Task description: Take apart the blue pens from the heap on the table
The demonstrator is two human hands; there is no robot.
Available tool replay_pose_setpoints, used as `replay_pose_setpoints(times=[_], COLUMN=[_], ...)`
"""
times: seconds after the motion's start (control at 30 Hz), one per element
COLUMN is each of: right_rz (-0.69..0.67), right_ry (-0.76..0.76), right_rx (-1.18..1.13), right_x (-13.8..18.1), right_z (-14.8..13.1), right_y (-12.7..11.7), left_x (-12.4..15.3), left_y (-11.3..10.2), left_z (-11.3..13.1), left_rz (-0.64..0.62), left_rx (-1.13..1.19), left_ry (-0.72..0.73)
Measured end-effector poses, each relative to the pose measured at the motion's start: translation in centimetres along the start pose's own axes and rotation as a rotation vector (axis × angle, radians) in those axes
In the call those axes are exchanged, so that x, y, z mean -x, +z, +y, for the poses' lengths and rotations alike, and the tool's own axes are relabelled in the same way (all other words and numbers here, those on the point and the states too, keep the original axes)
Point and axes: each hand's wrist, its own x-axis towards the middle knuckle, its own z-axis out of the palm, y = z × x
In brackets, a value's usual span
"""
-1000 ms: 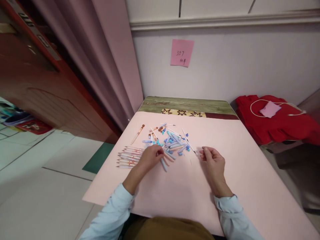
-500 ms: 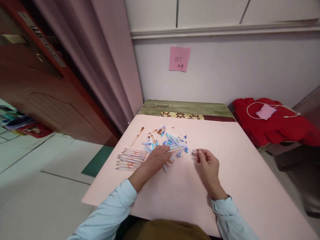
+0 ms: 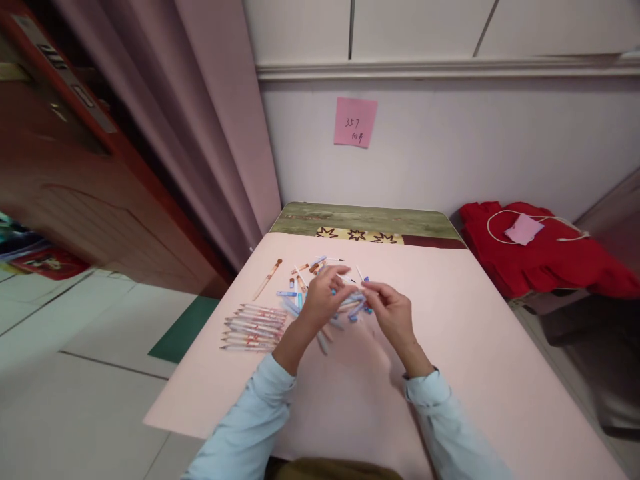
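My left hand is raised over a loose pile of pen parts, thumb and fingers apart. Facing it, my right hand pinches with thumb and forefinger a thin white stick that looks like a pen refill, partly hidden between the two hands. Under and around my left hand lie pale blue pen barrels, small blue caps and brown-capped pieces. More thin white refills with dark tips are among them. Motion blurs the fingertips slightly.
A row of pencil-like pens lies left of the pile; one brown-topped pen lies behind it. Pale paper covers the table. A pink note is on the wall. Red cloth lies at right, a door stands left.
My left hand has lifted off the pile, its fingers rising and opening. My right hand has moved left and forward with the refill, bringing both hands close together. The view has shifted slightly.
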Motion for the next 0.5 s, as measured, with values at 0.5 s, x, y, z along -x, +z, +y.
replay_pose_setpoints(times=[0.5], right_rz=[0.524], right_ry=[0.133], right_rx=[-0.232], right_x=[-1.7], right_z=[4.3], right_y=[-1.1], left_x=[-7.1], left_y=[-7.7], left_z=[-8.7], left_rz=[-0.026], left_rx=[-0.885], left_ry=[-0.506])
